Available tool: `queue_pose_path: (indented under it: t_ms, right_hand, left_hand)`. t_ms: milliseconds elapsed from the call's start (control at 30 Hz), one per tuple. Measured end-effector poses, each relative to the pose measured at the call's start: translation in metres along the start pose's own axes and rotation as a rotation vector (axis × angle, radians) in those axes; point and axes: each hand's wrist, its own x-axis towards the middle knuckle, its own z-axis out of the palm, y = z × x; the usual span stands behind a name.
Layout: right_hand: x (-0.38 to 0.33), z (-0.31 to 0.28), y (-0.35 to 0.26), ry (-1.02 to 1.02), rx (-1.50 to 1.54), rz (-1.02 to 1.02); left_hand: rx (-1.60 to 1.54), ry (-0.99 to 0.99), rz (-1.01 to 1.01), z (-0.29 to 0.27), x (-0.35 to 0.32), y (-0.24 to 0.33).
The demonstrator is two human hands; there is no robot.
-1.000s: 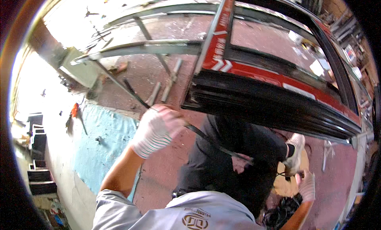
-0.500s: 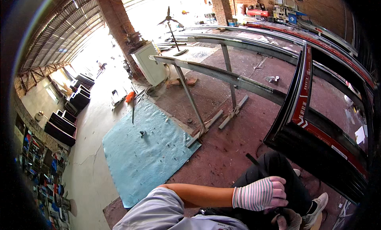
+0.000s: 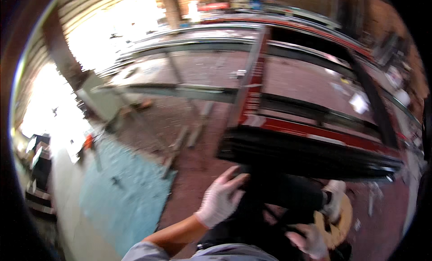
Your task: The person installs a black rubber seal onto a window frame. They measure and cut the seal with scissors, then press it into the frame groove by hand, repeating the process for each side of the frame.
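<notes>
My left hand (image 3: 219, 201), in a pale striped glove, is raised over my dark trousers, just below the near left corner of a rectangular frame (image 3: 292, 154). Its fingers are apart, and nothing shows between them. The frame is black with red printed strips along its faces and lies across grey metal rails. Low down, beside my shoe (image 3: 334, 200), is my right hand (image 3: 310, 242), also gloved. Motion blur smears its fingers, so what it holds, if anything, cannot be made out.
A grey rail stand (image 3: 211, 93) runs leftward from the frame, its feet on the dark red floor. A light blue sheet (image 3: 130, 193) lies at left, near a pale cabinet (image 3: 100, 99). Beneath my shoe is a round tan disc (image 3: 344, 220).
The view has swung to the right, bringing the frame nearer the middle. My left hand has come up off my lap towards the frame, its fingers spreading. My right hand now shows more.
</notes>
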Motion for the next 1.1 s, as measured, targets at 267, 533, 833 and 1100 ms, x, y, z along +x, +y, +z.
queue_pose_path:
  t_ms: [267, 533, 833, 1100]
  right_hand:
    - [0.0, 0.018, 0.015, 0.085, 0.05, -0.091]
    - [-0.003, 0.029, 0.02, 0.108, 0.121, -0.01]
    - [0.005, 0.042, 0.031, 0.027, -0.011, -0.045]
    - [0.02, 0.055, 0.048, -0.128, -0.042, 0.02]
  left_hand:
    - [-0.109, 0.054, -0.063, 0.026, 0.0, -0.035]
    - [-0.103, -0.126, -0.163, 0.02, 0.007, -0.03]
    - [-1.079, 0.12, -0.346, 0.052, 0.006, -0.026]
    - [-1.148, -0.026, -0.543, 0.057, -0.001, 0.0]
